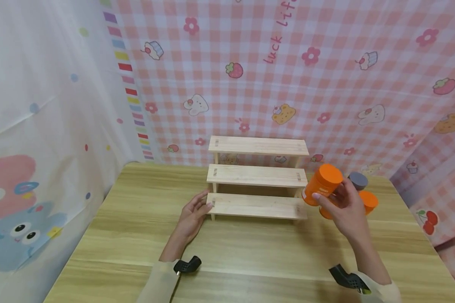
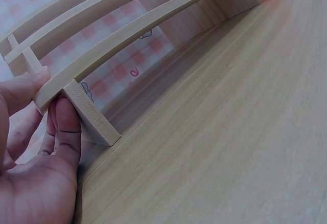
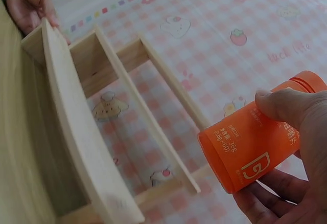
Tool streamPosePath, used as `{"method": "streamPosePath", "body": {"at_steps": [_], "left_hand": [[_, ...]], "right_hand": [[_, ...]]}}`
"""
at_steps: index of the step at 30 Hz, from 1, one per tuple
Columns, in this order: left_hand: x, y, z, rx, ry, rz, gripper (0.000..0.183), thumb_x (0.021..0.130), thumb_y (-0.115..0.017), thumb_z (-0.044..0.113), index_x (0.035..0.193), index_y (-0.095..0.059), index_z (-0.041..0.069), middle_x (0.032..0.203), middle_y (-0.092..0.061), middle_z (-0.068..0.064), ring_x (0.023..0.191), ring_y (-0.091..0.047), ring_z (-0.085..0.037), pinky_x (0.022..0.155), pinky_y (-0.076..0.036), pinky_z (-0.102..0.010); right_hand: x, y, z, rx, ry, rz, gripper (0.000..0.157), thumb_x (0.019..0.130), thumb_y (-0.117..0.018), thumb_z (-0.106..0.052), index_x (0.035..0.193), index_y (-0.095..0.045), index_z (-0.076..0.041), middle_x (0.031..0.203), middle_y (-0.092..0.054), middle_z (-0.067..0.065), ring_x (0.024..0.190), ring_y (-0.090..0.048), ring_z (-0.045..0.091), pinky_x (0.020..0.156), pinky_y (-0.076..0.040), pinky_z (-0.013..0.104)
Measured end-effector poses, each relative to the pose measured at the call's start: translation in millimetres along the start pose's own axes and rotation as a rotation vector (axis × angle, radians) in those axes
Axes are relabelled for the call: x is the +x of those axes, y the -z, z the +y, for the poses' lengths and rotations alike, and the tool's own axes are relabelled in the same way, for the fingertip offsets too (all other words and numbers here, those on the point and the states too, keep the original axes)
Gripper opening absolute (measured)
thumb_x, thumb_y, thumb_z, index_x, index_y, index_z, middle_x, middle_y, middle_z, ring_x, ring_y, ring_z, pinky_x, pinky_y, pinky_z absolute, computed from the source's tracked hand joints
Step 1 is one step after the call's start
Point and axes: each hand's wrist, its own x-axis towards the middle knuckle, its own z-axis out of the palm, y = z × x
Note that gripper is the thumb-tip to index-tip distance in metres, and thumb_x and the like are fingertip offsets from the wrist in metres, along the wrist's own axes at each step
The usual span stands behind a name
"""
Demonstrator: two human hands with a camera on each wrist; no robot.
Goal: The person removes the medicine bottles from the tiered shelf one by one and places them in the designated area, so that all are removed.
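A three-tier wooden step shelf (image 1: 255,206) stands on the table against the cloth backdrop, its boards bare. My left hand (image 1: 191,218) pinches the left end of the lowest board, thumb on top and fingers underneath, as the left wrist view shows. Near the right end of the shelf, my right hand (image 1: 346,210) grips an orange bottle (image 3: 250,137) with an orange lid, held tilted above the table. White print covers the bottle's side. Behind the right hand are more orange containers (image 1: 368,201) and one with a grey lid (image 1: 358,180), all partly hidden.
The wood-grain table (image 1: 242,261) extends to both sides and in front of the shelf. A pink checked cloth (image 1: 258,92) hangs close behind it, and a white patterned cloth (image 1: 60,105) hangs at the left.
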Motion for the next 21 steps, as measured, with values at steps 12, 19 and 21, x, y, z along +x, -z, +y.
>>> {"method": "streamPosePath", "body": {"at_steps": [12, 19, 21], "left_hand": [[1.3, 2.7, -1.3, -0.004, -0.011, 0.001, 0.058, 0.097, -0.063, -0.003, 0.152, -0.045, 0.003, 0.113, -0.061, -0.003, 0.104, -0.063, -0.012, 0.091, -0.056, -0.021], [-1.3, 0.6, 1.0, 0.007, 0.000, -0.004, 0.060, 0.098, -0.062, -0.002, 0.154, -0.042, 0.003, 0.114, -0.059, -0.003, 0.105, -0.062, -0.012, 0.092, -0.055, -0.021], [-1.8, 0.5, 1.2, 0.000, 0.005, 0.001, 0.059, 0.098, -0.062, -0.003, 0.153, -0.044, 0.004, 0.114, -0.059, -0.003, 0.106, -0.062, -0.012, 0.092, -0.055, -0.021]], "right_hand": [[-23, 18.7, 28, -0.075, -0.050, 0.000, 0.069, 0.092, -0.077, -0.010, 0.153, -0.043, -0.018, 0.126, -0.059, -0.024, 0.111, -0.060, -0.008, 0.092, -0.048, 0.005], [-36, 27.1, 43, -0.082, -0.085, 0.013, 0.065, 0.092, -0.077, -0.009, 0.150, -0.046, -0.015, 0.123, -0.058, -0.027, 0.109, -0.059, -0.011, 0.090, -0.048, 0.004], [-38, 29.2, 47, -0.081, -0.090, 0.016, 0.064, 0.092, -0.076, -0.008, 0.148, -0.047, -0.013, 0.122, -0.057, -0.028, 0.108, -0.059, -0.011, 0.089, -0.049, 0.004]]}}
